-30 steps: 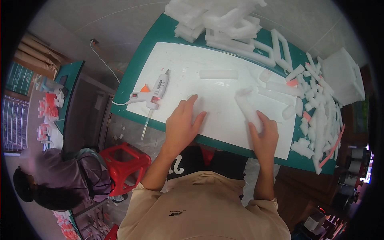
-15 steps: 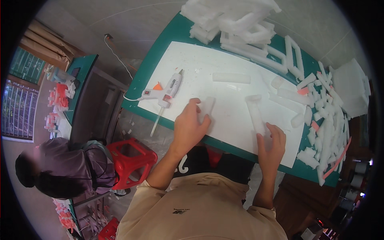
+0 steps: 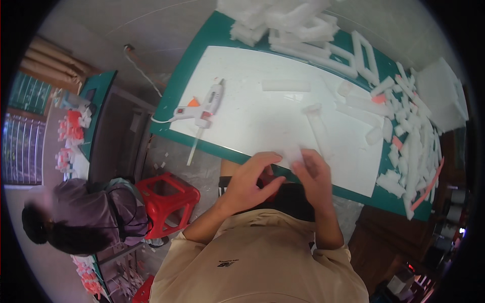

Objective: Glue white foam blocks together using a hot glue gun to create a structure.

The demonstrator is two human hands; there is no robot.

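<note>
A small pale foam piece [image 3: 291, 153], smeared by motion, is at the table's near edge between my two hands. My right hand [image 3: 316, 177] is closed at the piece's right side, thumb and fingers drawn in on it. My left hand [image 3: 251, 183] is on its other side, palm turned inward, thumb and curved fingers apart with a gap between them. Beyond my right hand a white foam strip [image 3: 317, 129] lies on the white board [image 3: 242, 121]. Another foam strip [image 3: 285, 86] lies farther back. A white glue gun [image 3: 209, 105] rests on the board at left, its glue stick poking past the edge.
Foam frames [image 3: 288, 25] are stacked at the back of the green table [image 3: 174, 96]. Foam offcuts [image 3: 411, 136] heap up at right beside a white bin [image 3: 439, 93]. At left are a red stool [image 3: 169, 199] and a seated person [image 3: 96, 212].
Both hands have come together at the near edge. My right hand left the foam strip's near end; the small foam piece left its place on the board. The view shifted slightly.
</note>
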